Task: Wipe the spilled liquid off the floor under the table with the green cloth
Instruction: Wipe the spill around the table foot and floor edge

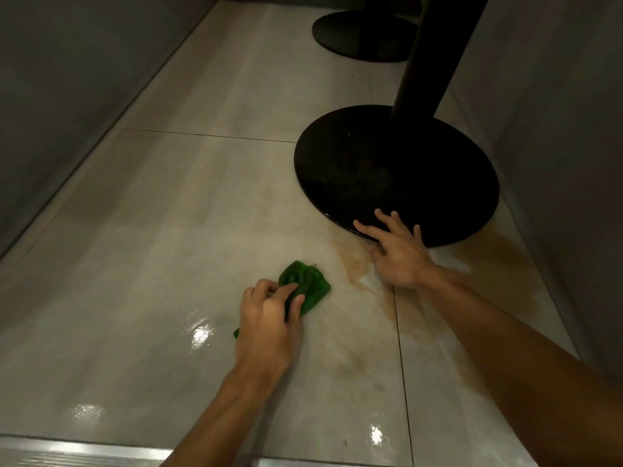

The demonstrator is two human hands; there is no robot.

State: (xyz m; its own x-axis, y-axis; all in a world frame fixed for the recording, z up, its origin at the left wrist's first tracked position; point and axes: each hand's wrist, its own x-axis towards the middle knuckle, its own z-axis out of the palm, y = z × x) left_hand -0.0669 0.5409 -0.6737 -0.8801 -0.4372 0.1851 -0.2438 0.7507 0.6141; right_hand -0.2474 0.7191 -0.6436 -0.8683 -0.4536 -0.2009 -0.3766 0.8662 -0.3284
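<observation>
A crumpled green cloth lies on the pale tiled floor. My left hand grips its near end with curled fingers. Brown spilled liquid spreads just right of the cloth, runs along the edge of the round black table base and pools again at the right. My right hand rests with spread fingers on the front rim of the table base, its thumb near the floor and the spill.
A black table post rises from the base. A second round black base stands farther back. Grey walls close in on the left and right. A metal strip runs along the near floor edge.
</observation>
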